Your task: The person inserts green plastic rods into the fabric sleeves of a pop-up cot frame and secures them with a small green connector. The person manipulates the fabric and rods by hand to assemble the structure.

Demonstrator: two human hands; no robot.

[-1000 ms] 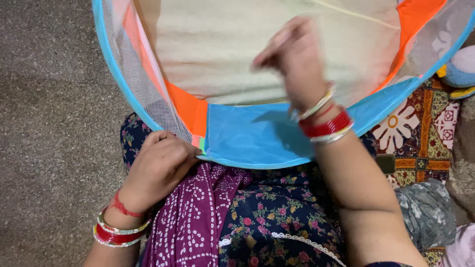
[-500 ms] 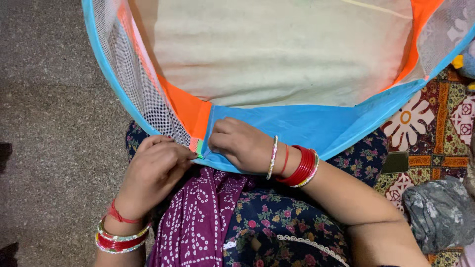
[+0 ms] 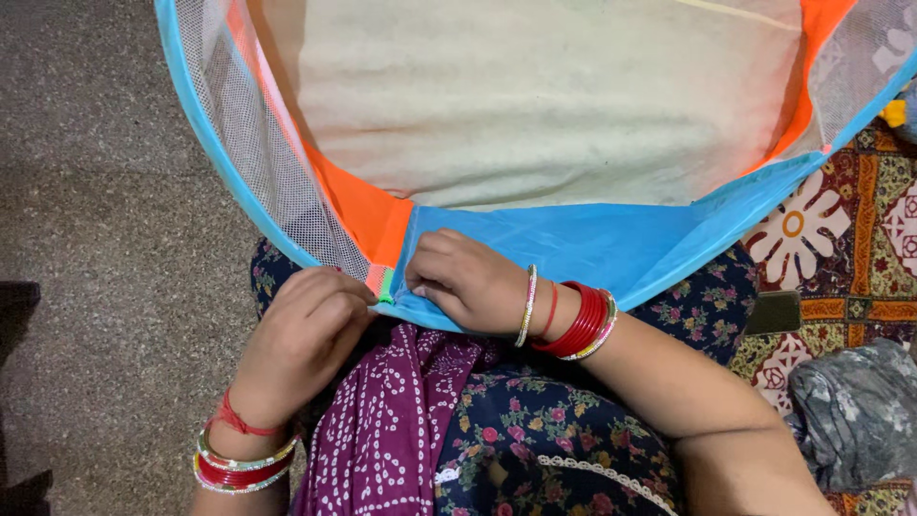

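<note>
Floor (image 3: pixel 105 191): grey speckled, far L of view, bare w/ a dark shadow at its L edge.
L hand (image 3: pixel 304 342): low L-centre, resting over the lap; fingers curled shut, tips pinched on the net's blue rim right at the small green-and-pink tab (image 3: pixel 382 284). Red thread + red/white bangles at the wrist.
Net frame (image 3: pixel 258 162): round fold-up mosquito net w/ blue rim, white mesh wall on the L, orange strip inside, cream fabric base filling the top-centre. Near edge lay across the person's lap, touching both hands.
Blue panel (image 3: pixel 611 244): centre to R, along the near rim, below the cream base.
R hand (image 3: pixel 458 279): centre, just R of the tab; fingers bent closed, gripping the blue panel's edge; L & R knuckles almost touching. Silver + red bangles on the wrist.
Lap: purple dotted scarf (image 3: pixel 382 430) over dark floral dress.
Mat (image 3: pixel 850 239): patterned, far R; grey cloth (image 3: pixel 850 411) bunched on it, lower R.
</note>
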